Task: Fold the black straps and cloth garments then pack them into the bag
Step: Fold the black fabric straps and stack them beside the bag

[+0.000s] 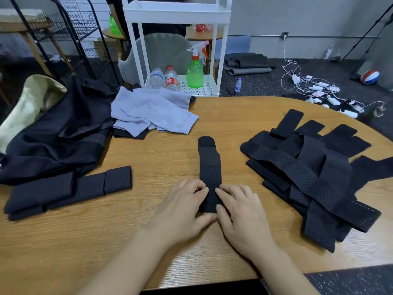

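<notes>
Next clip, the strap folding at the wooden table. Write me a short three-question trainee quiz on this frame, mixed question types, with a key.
1. True or false: both hands grip the near end of the strap in the middle of the table.
2. Where is the heap of unfolded straps? A) left side of the table B) right side of the table C) on the floor
3. Fill in: the garment lying behind the strap being folded is light ____.

Key
1. True: the left hand and right hand pinch the strap.
2. B: the unfolded straps lie on the right; folded straps sit left.
3. Purple: the purple garment.
</notes>
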### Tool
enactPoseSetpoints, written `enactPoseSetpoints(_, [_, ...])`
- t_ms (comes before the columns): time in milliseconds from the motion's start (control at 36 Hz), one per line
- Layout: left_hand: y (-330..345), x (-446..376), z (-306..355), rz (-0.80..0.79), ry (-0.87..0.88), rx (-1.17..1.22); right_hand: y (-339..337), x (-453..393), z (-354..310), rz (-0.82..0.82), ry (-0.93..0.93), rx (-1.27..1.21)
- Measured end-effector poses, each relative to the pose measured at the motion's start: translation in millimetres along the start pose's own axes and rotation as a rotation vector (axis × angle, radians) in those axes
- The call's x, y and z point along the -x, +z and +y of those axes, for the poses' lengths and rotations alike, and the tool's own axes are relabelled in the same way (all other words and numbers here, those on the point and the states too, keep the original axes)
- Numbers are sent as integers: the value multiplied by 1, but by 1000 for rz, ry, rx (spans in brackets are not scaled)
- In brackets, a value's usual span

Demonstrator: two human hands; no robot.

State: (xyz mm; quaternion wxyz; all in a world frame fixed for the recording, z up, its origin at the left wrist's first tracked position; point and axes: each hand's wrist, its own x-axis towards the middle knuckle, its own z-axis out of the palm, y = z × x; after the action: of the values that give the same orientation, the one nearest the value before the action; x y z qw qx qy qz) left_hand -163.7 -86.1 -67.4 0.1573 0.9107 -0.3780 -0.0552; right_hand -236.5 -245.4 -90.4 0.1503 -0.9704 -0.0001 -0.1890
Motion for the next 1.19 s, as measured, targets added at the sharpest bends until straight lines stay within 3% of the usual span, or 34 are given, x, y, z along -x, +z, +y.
enactPoseSetpoints(139, [-9,14,1,-59,59,-40,-16,22,0,-121,-14,-86])
enactPoseSetpoints(611, [-12,19,4,-44,-1,53,-21,25,-6,7,80,-203])
enactPoseSetpoints(722, [-14,15,2,13,-49,152,-25,20,-10,17,104,-219])
enactPoseSetpoints(917, [-12,13,1,82,-148,391,-28,15,-7,-119,103,-208])
enactPoseSetpoints(1083, [-11,2,3,108,-254,452,-18,0,-14,24,311,-268])
enactPoseSetpoints(1194, [-10,-5,7,132,-339,419,-14,-11,-17,21,411,-251])
